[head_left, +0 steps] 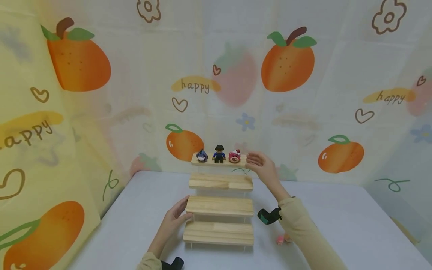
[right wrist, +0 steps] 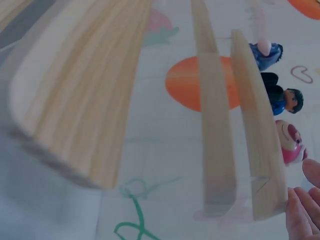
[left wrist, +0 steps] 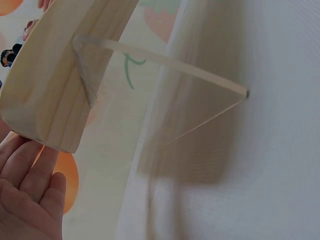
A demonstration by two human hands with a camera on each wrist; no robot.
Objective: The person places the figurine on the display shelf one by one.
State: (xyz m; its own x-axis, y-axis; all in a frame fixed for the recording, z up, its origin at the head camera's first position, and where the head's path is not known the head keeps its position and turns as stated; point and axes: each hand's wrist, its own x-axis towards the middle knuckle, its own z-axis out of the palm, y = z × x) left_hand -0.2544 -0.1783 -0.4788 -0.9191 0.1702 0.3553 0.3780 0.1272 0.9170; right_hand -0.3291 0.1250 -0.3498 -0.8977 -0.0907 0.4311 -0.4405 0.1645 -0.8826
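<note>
A four-tier wooden display stand [head_left: 219,205] with clear supports rises in the middle of the white table. On its top board [head_left: 204,164] three small figures stand in a row: a blue donkey-like figure [head_left: 202,156], a dark-haired toy figure [head_left: 219,154] in blue and black, and a pink bear figure [head_left: 234,156]. My right hand [head_left: 264,168] is at that board's right end, its fingertips at the wood and its thumb near the pink bear in the right wrist view. Lower down, my left hand [head_left: 173,218] rests extended fingers against the left end of a middle board [head_left: 219,206].
Small pink and orange pieces [head_left: 281,239] lie on the table [head_left: 135,225] to the right of the stand, partly hidden by my right sleeve [head_left: 303,228]. A fruit-printed cloth [head_left: 216,123] hangs close behind the top tier and along the left side.
</note>
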